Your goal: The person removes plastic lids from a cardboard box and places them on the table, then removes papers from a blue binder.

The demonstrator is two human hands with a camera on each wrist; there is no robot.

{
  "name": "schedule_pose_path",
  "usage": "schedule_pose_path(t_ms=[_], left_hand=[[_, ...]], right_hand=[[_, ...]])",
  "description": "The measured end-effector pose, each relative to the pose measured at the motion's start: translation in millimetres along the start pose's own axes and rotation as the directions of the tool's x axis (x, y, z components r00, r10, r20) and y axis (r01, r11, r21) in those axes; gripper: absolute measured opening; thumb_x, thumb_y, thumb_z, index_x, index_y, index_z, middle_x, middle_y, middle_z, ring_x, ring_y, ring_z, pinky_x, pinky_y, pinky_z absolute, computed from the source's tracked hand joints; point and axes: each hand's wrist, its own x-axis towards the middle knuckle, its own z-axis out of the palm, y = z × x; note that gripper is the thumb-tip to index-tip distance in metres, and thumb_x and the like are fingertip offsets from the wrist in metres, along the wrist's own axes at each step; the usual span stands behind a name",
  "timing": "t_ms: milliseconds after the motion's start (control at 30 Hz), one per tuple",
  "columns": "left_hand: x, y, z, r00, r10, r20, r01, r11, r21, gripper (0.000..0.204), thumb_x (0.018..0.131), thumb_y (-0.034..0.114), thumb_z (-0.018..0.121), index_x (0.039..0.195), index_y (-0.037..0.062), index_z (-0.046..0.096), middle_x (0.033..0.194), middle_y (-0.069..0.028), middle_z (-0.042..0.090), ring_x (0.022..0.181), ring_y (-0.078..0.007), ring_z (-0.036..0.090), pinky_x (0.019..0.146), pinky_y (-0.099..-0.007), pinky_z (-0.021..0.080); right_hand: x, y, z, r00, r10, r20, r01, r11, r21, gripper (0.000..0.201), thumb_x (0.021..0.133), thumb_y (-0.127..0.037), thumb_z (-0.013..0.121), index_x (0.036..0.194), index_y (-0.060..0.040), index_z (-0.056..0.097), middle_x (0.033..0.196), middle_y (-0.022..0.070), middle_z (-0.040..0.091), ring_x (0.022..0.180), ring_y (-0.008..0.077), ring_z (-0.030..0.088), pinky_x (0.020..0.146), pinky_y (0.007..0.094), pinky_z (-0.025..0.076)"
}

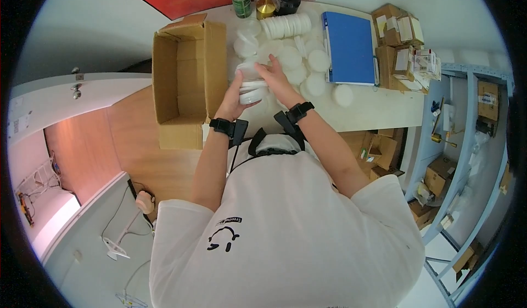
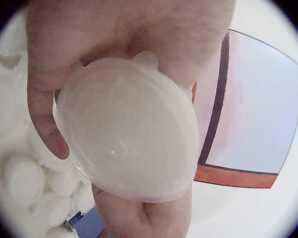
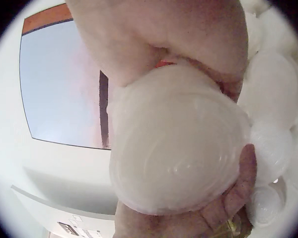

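Between both hands is a short stack of round, translucent white plastic lids, held up over the near part of the table. My left hand grips the stack from the left and below, its fingers bent round the edge. From the right, my right hand holds the far end, thumb and fingers at the rim. In the left wrist view, the end lid shows its round face and a small tab at the edge. The right wrist view shows the opposite face of the stack, with fingers curled along its lower rim.
Many similar round pieces lie on the white table, with a long row of lids behind. An open cardboard box stands left. A blue folder, small boxes and a spray can line the back and right.
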Motion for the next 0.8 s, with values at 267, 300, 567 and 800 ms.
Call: schedule_pose_path(t_ms=[267, 300, 567, 800], left_hand=[[19, -7, -6, 1.000, -0.021, -0.020, 0.021, 1.000, -0.005, 0.066, 0.092, 0.063, 0.054, 0.136, 0.0154, 0.049, 0.127, -0.0084, 0.059, 0.113, -0.0251, 0.058, 0.093, -0.0455, 0.047], [21, -8, -5, 0.998, -0.026, -0.054, 0.027, 1.000, 0.003, 0.062, 0.093, 0.060, 0.055, 0.136, 0.0155, 0.050, 0.125, -0.0086, 0.060, 0.111, -0.0249, 0.060, 0.094, -0.0464, 0.049], [14, -3, 4, 0.988, 0.032, -0.148, -0.035, 0.999, -0.014, 0.065, 0.094, 0.058, 0.054, 0.139, 0.0117, 0.045, 0.123, -0.0099, 0.060, 0.110, -0.0255, 0.060, 0.094, -0.0493, 0.050], [14, 2, -5, 0.995, 0.078, -0.057, -0.082, 0.993, -0.082, 0.075, 0.095, 0.068, 0.045, 0.142, 0.0099, 0.040, 0.133, -0.0123, 0.054, 0.119, -0.0264, 0.056, 0.099, -0.0490, 0.048]], right_hand=[[-5, 1, 1, 0.994, -0.061, 0.087, 0.042, 0.978, 0.205, 0.081, 0.090, -0.041, 0.066, 0.149, 0.0010, 0.029, 0.134, 0.0202, 0.053, 0.122, 0.0273, 0.052, 0.103, 0.0347, 0.041], [-2, 4, 0, 0.994, -0.060, 0.088, 0.040, 0.978, 0.205, 0.081, 0.090, -0.041, 0.066, 0.149, 0.0010, 0.029, 0.134, 0.0202, 0.053, 0.122, 0.0273, 0.052, 0.103, 0.0347, 0.041], [5, 6, 9, 0.994, 0.055, -0.090, -0.032, 0.969, 0.243, 0.063, 0.095, -0.038, 0.058, 0.144, -0.0045, 0.036, 0.138, 0.0103, 0.047, 0.115, 0.0208, 0.052, 0.098, 0.0352, 0.042], [-22, -5, 2, 0.987, 0.086, 0.140, -0.119, 0.961, 0.251, 0.063, 0.097, -0.042, 0.056, 0.145, -0.0057, 0.036, 0.133, 0.0105, 0.050, 0.121, 0.0213, 0.051, 0.100, 0.0369, 0.042]])
